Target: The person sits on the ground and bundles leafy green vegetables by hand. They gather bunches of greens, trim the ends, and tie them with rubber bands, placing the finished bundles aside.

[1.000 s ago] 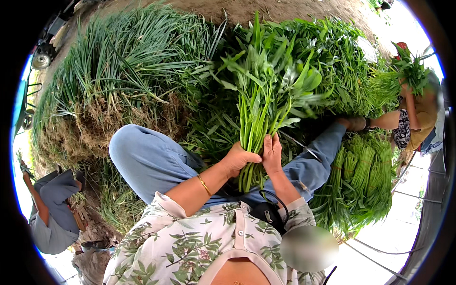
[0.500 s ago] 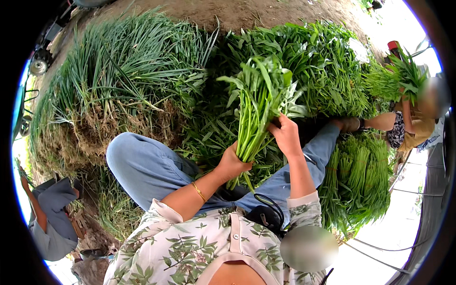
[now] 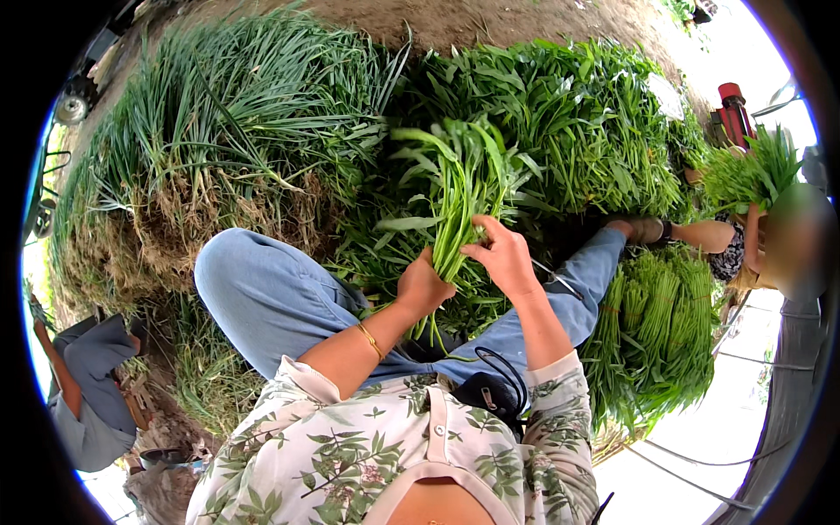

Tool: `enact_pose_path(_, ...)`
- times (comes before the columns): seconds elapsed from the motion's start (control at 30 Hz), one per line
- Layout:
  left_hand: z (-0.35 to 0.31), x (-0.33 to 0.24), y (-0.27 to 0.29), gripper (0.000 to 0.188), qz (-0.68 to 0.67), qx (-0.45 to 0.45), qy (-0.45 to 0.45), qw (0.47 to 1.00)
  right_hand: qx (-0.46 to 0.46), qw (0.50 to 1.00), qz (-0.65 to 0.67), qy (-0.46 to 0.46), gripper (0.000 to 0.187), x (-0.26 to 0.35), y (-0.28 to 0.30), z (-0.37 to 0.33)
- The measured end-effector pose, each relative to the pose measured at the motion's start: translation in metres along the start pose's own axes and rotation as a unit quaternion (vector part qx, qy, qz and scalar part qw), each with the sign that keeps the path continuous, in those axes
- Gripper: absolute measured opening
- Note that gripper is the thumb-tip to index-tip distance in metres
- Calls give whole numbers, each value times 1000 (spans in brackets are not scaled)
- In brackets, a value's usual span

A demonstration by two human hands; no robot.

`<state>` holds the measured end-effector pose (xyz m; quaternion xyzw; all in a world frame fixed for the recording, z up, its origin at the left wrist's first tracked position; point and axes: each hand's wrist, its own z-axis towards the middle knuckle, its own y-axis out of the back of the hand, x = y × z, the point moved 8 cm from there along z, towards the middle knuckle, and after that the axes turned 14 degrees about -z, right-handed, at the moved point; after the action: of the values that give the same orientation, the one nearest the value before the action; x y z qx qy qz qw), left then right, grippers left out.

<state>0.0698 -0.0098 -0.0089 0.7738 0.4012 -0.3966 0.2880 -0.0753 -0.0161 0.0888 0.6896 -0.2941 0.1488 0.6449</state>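
My left hand point(image 3: 424, 286) is wrapped round the lower stems of a bunch of water spinach point(image 3: 455, 206), held upright between my knees. Its long green stems rise from the fist, and the narrow leaves fan out at the top. A few stem ends hang below the hand. My right hand point(image 3: 505, 260) is at the right edge of the bunch, thumb and forefinger curled together against the stems. Whatever lies between those fingertips is too small to make out. Behind the bunch spreads a heap of loose water spinach point(image 3: 560, 122).
A big pile of green onions point(image 3: 254, 105) with brown roots lies at the left. Tied bundles of greens point(image 3: 661, 302) lie beside my outstretched right leg point(image 3: 582, 267). Another person point(image 3: 757, 232) holds greens at the far right; a seated person point(image 3: 96, 376) is at the lower left.
My right hand has slid left and slightly down along the stems. The bunch has moved a little down and left, still in my left hand. The person at the right has shifted.
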Motion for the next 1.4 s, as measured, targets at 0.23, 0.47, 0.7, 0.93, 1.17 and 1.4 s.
enact_pose_path(0.23,-5,-13,4,49,33,5,-11,999,-233,968,-92,4,4,-17,30,1)
enact_pose_path(0.47,-12,-21,8,41,119,-8,-13,993,-160,971,-158,85,24,21,52,18)
enact_pose_path(0.7,-16,-31,3,26,245,12,-90,965,-310,909,239,-142,5,-59,89,33)
enact_pose_path(0.93,-18,-31,-8,24,322,24,-162,932,-117,980,-153,-58,34,-10,73,38)
enact_pose_path(1.17,-22,-28,-13,22,344,16,-229,911,-73,942,-322,-62,22,-50,42,49)
enact_pose_path(1.4,-21,-19,-17,25,346,22,-211,914,-45,981,-186,-4,35,-13,51,38)
